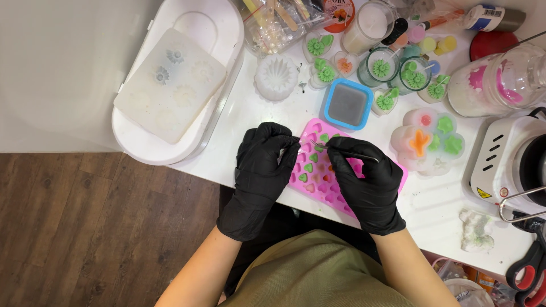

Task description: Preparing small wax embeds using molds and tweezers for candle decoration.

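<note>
Pink silicone mould (318, 182) lies at the white table's (244, 108) near edge under both gloved hands. Left hand (263, 170) pinches its rim; right hand (364, 179) pinches tweezers (341, 150) over a green piece (319, 148), best lifted gently, mould held steady.

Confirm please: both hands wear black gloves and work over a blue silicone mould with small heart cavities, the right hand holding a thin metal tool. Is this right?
Not quite: the mould with heart cavities is pink, not blue, as the head view shows. The blue thing is a small square tray further back. The rest holds: the left hand and right hand wear black gloves, and the right holds a thin metal tool.
</note>
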